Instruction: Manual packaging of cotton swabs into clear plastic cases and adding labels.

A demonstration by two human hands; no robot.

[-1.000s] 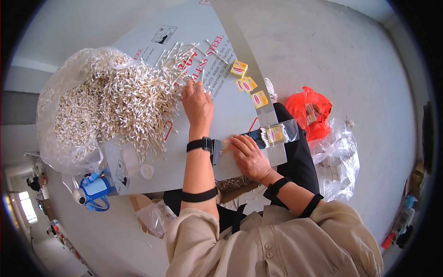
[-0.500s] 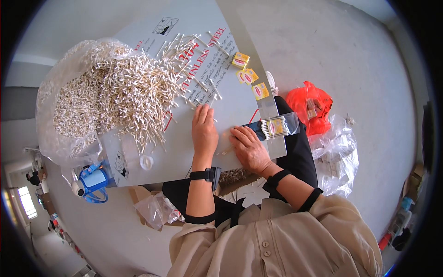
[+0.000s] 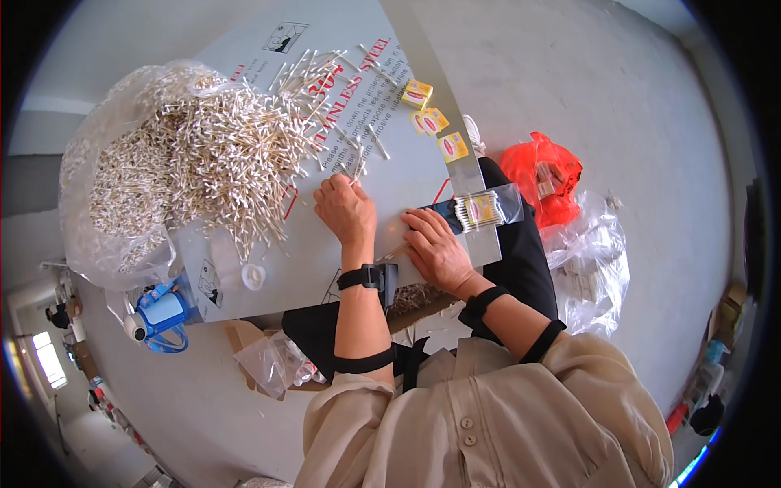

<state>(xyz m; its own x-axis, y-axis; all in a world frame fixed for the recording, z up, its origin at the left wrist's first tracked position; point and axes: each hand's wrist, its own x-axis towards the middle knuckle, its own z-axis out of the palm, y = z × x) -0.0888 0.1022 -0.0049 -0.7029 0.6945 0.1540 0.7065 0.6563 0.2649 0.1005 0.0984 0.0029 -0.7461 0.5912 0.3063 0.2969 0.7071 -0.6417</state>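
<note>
My left hand (image 3: 347,213) is at the middle of the grey sheet-topped table (image 3: 325,285). Its fingers are curled and pinched at loose cotton swabs (image 3: 355,163) by their tips. To its right, my right hand (image 3: 439,248) rests low on the table, fingers bent and close together. A few swab sticks (image 3: 394,253) poke out from under its thumb side; the rest of its grip is hidden. Just beyond its fingers, at the table's right edge, lies a clear packet (image 3: 482,209) with a row of swabs and a yellow label, its end overhanging.
A large heap of cotton swabs (image 3: 232,159) spills from a clear plastic bag (image 3: 77,183) at the left. Yellow cards (image 3: 452,146) lie along the right edge. A round clear lid (image 3: 253,276) and a blue jug (image 3: 163,313) are near left. Red (image 3: 541,175) and clear bags (image 3: 590,260) stand right.
My left hand's fingers were stretched out flat and have now curled in at the swabs. My right hand has stayed nearly in place. The whole view has shifted slightly.
</note>
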